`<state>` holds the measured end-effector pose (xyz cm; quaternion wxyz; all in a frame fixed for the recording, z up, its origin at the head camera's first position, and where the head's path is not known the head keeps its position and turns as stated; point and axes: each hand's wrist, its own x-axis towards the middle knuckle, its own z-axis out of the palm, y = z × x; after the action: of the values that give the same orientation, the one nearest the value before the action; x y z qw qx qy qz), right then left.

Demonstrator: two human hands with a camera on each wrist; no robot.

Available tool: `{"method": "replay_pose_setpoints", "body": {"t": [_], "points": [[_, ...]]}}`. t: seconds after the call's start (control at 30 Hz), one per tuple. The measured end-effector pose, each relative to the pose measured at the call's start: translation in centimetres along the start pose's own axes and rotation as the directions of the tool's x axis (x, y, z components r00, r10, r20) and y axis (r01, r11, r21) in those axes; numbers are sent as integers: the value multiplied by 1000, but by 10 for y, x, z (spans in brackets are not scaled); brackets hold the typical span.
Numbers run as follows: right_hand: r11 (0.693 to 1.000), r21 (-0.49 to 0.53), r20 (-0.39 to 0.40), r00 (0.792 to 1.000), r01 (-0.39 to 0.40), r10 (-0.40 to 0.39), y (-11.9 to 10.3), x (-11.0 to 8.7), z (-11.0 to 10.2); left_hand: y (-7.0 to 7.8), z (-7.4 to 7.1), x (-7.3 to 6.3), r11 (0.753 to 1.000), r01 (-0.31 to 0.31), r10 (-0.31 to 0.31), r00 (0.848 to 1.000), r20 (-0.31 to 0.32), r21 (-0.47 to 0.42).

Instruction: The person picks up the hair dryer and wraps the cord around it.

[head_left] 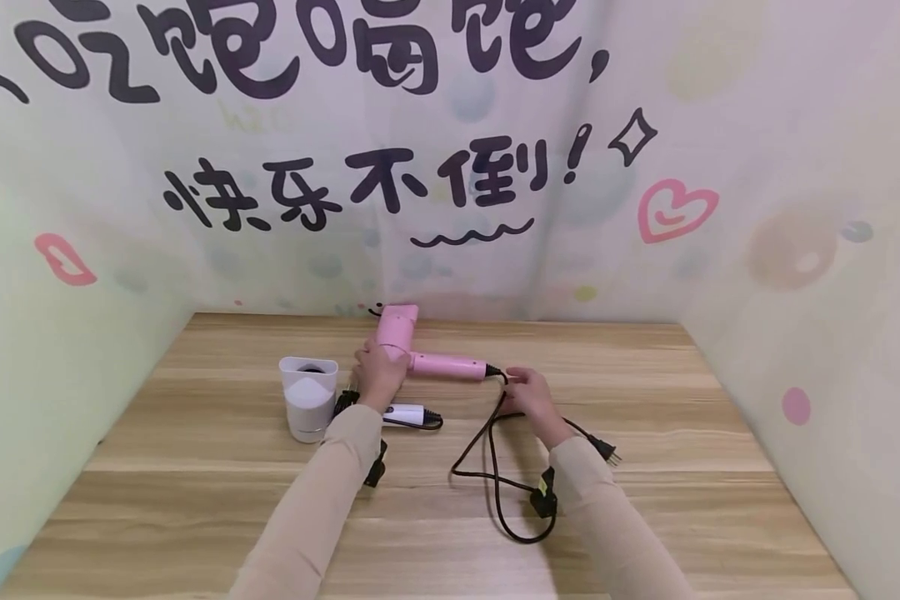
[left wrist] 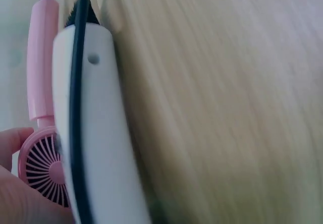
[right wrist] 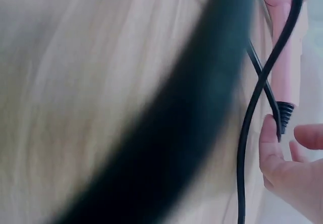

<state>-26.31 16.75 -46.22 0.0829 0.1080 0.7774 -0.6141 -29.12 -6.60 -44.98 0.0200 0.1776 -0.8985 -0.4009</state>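
Note:
A pink hair dryer (head_left: 450, 365) lies near the back of the table, its handle pointing right. My left hand (head_left: 381, 375) grips its rear end; in the left wrist view the fingers lie beside the round grille (left wrist: 56, 172). Black cord (head_left: 487, 432) leaves the handle's right end. My right hand (head_left: 528, 398) is there, and in the right wrist view a finger (right wrist: 272, 153) touches the cord while the thumb stands apart. Under my left forearm, a white hair dryer (head_left: 309, 404) stretches, partly hidden, its white handle (head_left: 405, 414) reaching right.
A two-pin plug (head_left: 606, 451) lies right of my right hand. Below the right wrist sits a black block plug (head_left: 543, 500) on the looped cord. Another black piece (head_left: 376, 465) shows beside my left sleeve. A printed wall (head_left: 450, 267) borders the table's back edge.

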Motion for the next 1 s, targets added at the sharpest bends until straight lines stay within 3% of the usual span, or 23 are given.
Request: {"method": "replay_pose_setpoints", "body": {"t": [0.17,0.33,0.43,0.6,0.83,1.0], "points": [[995,89,-112,993,54,-43,-8,0,-11,12,1,-5,991,-33,32,999,-11,-127],[979,156,-194,976,131,-100,-24,-9,-21,28,-2,-14,939,-60,50,998,-38,-340],[963,196,-228,964,186,-140,-34,-17,-27,37,-7,-23,884,-51,45,999,-25,-465],[936,193,-295,927,295,-231,-48,-36,-38,50,-19,-42,754,1,43,998,51,-656],[886,176,-343,870,429,-354,-63,-69,-53,58,-44,-76,713,8,95,990,108,-701],[868,152,-319,855,473,-410,-72,-93,-57,53,-67,-99,623,-3,178,974,139,-783]]}}
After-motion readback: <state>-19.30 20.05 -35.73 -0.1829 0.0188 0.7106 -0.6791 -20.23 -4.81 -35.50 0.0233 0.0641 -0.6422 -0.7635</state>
